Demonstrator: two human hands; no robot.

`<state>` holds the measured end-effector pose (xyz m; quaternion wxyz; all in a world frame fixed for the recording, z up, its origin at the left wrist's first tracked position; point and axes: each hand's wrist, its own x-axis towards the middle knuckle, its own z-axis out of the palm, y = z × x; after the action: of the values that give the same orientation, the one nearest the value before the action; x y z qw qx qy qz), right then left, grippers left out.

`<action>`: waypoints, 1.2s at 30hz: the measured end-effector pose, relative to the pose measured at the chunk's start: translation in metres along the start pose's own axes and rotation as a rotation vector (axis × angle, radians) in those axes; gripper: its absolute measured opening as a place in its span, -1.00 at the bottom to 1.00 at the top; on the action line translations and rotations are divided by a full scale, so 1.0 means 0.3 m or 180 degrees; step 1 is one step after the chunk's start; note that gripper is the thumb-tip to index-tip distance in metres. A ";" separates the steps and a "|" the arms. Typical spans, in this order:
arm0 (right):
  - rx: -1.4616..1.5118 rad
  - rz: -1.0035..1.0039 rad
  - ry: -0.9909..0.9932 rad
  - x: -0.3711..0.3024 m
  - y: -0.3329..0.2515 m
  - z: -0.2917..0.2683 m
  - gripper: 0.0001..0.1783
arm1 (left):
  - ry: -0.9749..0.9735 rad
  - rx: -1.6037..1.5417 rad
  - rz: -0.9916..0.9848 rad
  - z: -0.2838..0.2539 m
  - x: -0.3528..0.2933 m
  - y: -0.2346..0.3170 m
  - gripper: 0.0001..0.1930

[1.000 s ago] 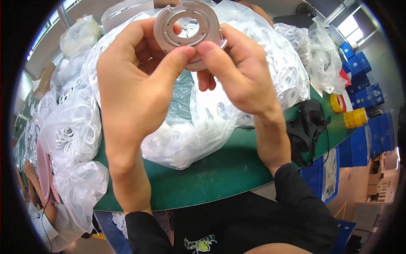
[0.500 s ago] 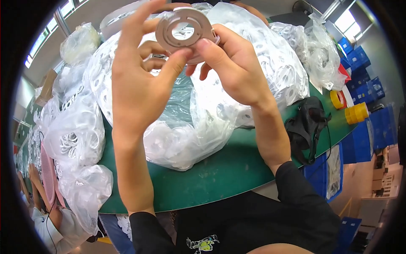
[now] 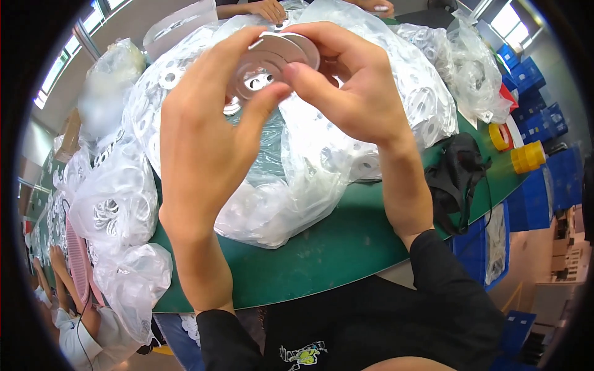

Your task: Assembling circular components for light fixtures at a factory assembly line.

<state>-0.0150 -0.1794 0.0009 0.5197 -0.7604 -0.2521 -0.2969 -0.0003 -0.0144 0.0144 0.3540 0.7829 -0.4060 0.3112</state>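
Note:
Up over the far part of the table, both my hands are at a pale round plastic part (image 3: 272,52) with a central hole. My left hand (image 3: 201,123) grips its left side, fingers behind and thumb in front. Curled round its right side is my right hand (image 3: 356,86), thumb on the near face. The part looks tilted, and two disc edges show at its upper right; whether these are one piece or two I cannot tell. Below lies an open clear plastic bag (image 3: 266,207), with many white rings (image 3: 427,127) spread around and behind it.
Bagged white rings (image 3: 108,210) hang over the table's left edge. On the right lie a black bag with straps (image 3: 458,179) and yellow tape rolls (image 3: 528,157). Blue bins (image 3: 526,204) stand beyond the green table (image 3: 297,266). Another person's hand (image 3: 269,9) is at the far side.
The round part has turned from facing me to a tilted position. My right hand has shifted up, its fingers now over the top right edge, and my left fingers have closed in.

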 end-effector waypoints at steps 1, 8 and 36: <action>0.0019 0.0005 0.0010 0.002 -0.008 0.002 -0.72 | -0.0017 0.0014 -0.0001 -0.003 -0.006 -0.003 -0.59; 0.0535 0.0063 0.0235 0.005 -0.018 0.037 -0.75 | 0.0428 -0.2569 -0.1236 0.026 -0.005 0.025 -0.83; -0.0452 -0.0535 0.0110 0.003 0.009 0.044 -0.76 | 0.0331 -0.2072 -0.1504 -0.003 -0.007 0.014 -0.85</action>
<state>-0.0100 -0.1679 -0.0038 0.4420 -0.7662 -0.2844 -0.3697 -0.0049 -0.0146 0.0144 0.6653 0.6849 -0.2738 0.1156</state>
